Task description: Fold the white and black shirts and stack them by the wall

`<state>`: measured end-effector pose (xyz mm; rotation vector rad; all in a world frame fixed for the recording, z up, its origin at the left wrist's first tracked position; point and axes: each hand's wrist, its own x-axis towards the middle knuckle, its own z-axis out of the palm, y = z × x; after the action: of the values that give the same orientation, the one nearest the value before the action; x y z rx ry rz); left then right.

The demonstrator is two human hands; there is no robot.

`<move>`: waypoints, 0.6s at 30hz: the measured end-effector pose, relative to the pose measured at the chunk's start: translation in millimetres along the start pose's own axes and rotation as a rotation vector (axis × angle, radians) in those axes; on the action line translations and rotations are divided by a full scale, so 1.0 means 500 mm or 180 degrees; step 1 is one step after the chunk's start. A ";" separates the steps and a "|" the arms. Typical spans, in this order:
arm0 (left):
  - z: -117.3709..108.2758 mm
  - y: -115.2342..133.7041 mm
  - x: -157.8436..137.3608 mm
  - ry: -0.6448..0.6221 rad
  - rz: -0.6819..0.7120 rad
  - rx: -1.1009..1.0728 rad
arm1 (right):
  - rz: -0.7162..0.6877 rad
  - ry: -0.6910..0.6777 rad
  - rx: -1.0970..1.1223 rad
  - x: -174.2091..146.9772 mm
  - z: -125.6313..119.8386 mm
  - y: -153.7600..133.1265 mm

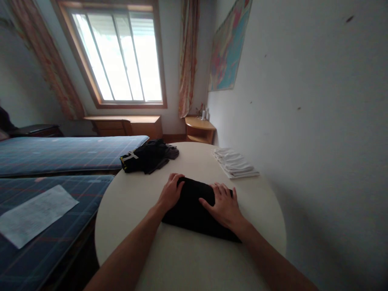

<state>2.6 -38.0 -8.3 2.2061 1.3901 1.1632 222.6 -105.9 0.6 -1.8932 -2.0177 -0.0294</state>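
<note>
A folded black cloth, probably a garment, lies as a flat rectangle on the round cream table. At its far left corner, my left hand is closed over the edge, with the thumb on top and the fingers bent along the side. My right hand lies on the right half of the cloth, fingers spread and palm down. Part of the cloth's right side is hidden under that hand.
A crumpled pile of dark clothes sits at the table's far left. Folded white cloths lie at the far right, near the wall. Left of the table are plaid mattresses, one with a paper sheet on it.
</note>
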 end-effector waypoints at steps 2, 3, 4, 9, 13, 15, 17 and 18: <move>-0.004 0.002 0.001 0.0066 0.0086 -0.0146 | -0.0096 -0.0081 0.0236 0.027 -0.029 -0.001; -0.006 0.003 0.002 0.0093 0.0135 -0.0213 | -0.0242 -0.0185 0.0388 0.044 -0.044 0.000; -0.008 0.004 0.005 0.0123 0.0188 -0.0280 | -0.0467 -0.0420 0.0546 0.065 -0.059 0.002; -0.011 0.005 0.014 0.0299 0.0368 -0.0583 | -0.0996 -0.1668 0.0839 0.163 -0.092 0.022; -0.004 -0.004 0.020 0.0293 0.0234 -0.0684 | -0.1242 -0.2088 0.1006 0.196 -0.077 0.033; 0.003 -0.014 0.023 0.0222 0.0091 -0.0815 | -0.1359 -0.2124 0.1082 0.202 -0.071 0.038; 0.011 -0.027 0.027 0.0211 -0.0115 -0.0989 | -0.1396 -0.2059 0.1107 0.209 -0.072 0.048; 0.015 -0.034 0.029 0.0256 -0.0222 -0.1022 | -0.1359 -0.1955 0.1079 0.215 -0.074 0.055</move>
<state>0.6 -15.8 -16.2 1.8936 1.2008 1.3564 255.6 -10.0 58.8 -1.3278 -2.5756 0.8163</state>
